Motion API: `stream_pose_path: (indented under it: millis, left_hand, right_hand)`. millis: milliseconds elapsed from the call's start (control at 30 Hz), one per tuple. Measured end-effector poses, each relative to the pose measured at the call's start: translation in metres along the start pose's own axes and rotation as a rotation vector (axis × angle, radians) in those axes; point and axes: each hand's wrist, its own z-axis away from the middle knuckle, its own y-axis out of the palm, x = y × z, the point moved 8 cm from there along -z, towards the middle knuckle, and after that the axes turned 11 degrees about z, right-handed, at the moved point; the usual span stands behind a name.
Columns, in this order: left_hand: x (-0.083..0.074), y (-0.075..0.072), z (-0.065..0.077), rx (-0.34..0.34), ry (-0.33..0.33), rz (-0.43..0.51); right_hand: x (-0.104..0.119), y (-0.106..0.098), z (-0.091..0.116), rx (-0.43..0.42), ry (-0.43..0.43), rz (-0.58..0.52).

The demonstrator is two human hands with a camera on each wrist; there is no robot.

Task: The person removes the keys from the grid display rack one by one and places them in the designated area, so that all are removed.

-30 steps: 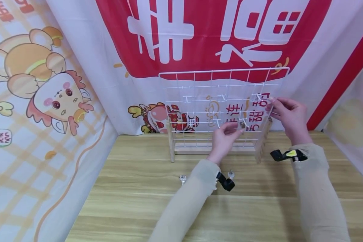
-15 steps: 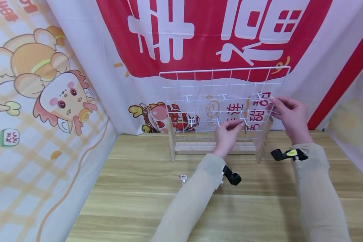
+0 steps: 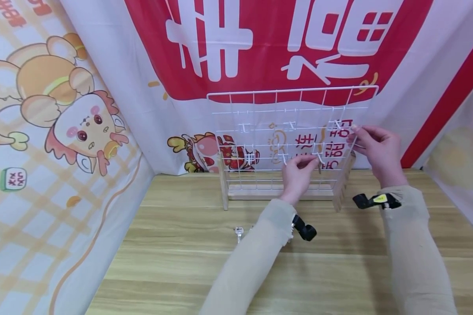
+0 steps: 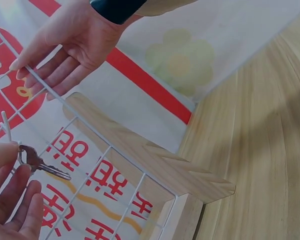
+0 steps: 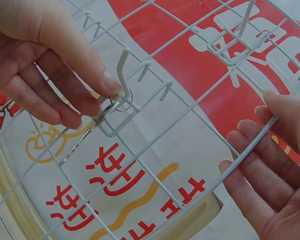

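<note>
My left hand (image 3: pixel 297 177) pinches a metal key (image 4: pixel 40 162) by its small ring, between thumb and fingertips. In the right wrist view the ring (image 5: pixel 122 102) is around a white hook (image 5: pixel 123 72) on the wire grid rack (image 3: pixel 276 92), and the key hangs down at a slant. My right hand (image 3: pixel 378 148) grips the upright wire at the grid's right edge between thumb and fingers. Another silver key (image 3: pixel 239 232) lies on the table, left of my left forearm. Anything under that forearm is hidden.
The grid stands in wooden feet (image 3: pixel 223 186) joined by a wooden bar on the wood-grain table (image 3: pixel 161 262). Several other white hooks stick out from it, one at upper left (image 3: pixel 243 127). Printed cloth (image 3: pixel 173 118) hangs close behind, and more cloth flanks both sides.
My left hand has moved slightly right and up against the lower right hook, bringing the key with it. The key now hangs lower beneath the fingers. My right hand stays on the grid edge.
</note>
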Motion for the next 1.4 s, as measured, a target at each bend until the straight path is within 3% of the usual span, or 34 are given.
stream_pose_path:
  millis: [367, 733, 1100, 1400]
  left_hand:
    - [-0.009, -0.003, 0.007, 0.043, 0.026, 0.001]
    - [-0.014, -0.005, 0.016, 0.089, 0.061, 0.07]
    - [-0.029, -0.007, 0.029, 0.112, 0.079, 0.152]
    - [-0.048, -0.029, 0.039, 0.175, 0.085, 0.216]
  right_hand:
    - [0.0, 0.002, 0.0, 0.004, 0.023, 0.023]
    - [0.0, 0.001, 0.0, -0.002, 0.03, 0.037]
    - [-0.001, 0.0, 0.002, 0.002, 0.021, 0.015]
    - [-0.002, 0.001, 0.0, 0.001, 0.029, 0.013]
